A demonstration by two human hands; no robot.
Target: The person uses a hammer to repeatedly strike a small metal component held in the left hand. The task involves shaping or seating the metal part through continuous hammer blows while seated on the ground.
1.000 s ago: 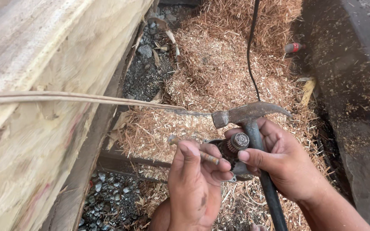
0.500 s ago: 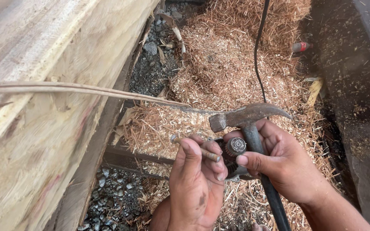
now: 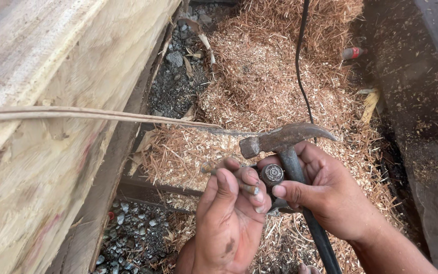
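The right hand (image 3: 330,195) sat at lower centre-right of the frame, fingers curled tight around the neck of a hammer (image 3: 285,139), just under the head. Its thumb pressed toward a small round metal reel (image 3: 272,174) held against the handle. The left hand (image 3: 231,213), lower centre, was half closed, palm away from the camera; its fingertips pinched a short rusty nail (image 3: 210,166) and lay against the reel. Both hands touched each other around the reel.

One hammer showed, one reel, one nail that I could make out. The hammer's head lay across the frame, roughly level: blunt face pointing left, curved claw pointing right and slightly down. Its dark handle ran from the head down toward the bottom edge, tilted a little to the right, passing through the right fist.

One taut string (image 3: 102,114) stretched from the left edge almost level toward the centre, dipping slightly and ending near the hammer face; whether it joined the reel I could not tell. One big pale timber (image 3: 41,152) filled the left side, its long edge running from lower left to upper centre. Sawdust (image 3: 259,86) covered the ground in the middle. One black cable (image 3: 300,66) dropped from the top edge toward the hammer. Gravel (image 3: 133,233) lay beside the timber at lower left, and one small bottle (image 3: 353,52) lay at upper right.
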